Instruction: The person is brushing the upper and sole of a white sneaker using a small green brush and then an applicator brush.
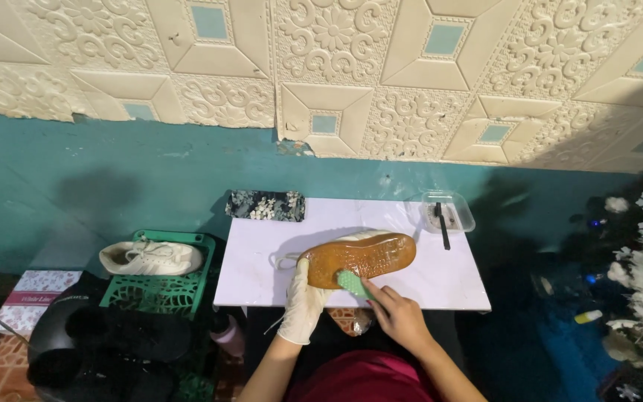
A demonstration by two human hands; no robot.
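Nearest in view, a bare right hand (400,316) is closed around the handle of a green scrubbing brush (352,282), whose bristled head is pressed against the heel end of a sneaker (359,254). The sneaker is laid sole-up on the white counter (254,260), so that its brown rubber sole is presented to the brush; it looks wet and glossy. The left hand (305,298), covered by a pale glove, is clamped on the heel of the sneaker, apparently to keep it from sliding under the scrubbing, and the glove would keep that hand dry.

Farther back, a clear plastic tub (448,212) with a dark stick-like tool across it is set at the far right corner, within reach of the right hand. A floral pouch (266,205) lies at the far left edge. Left of the counter, the matching white sneaker (150,257) is rested on a green crate (164,292), apart from the wet work.
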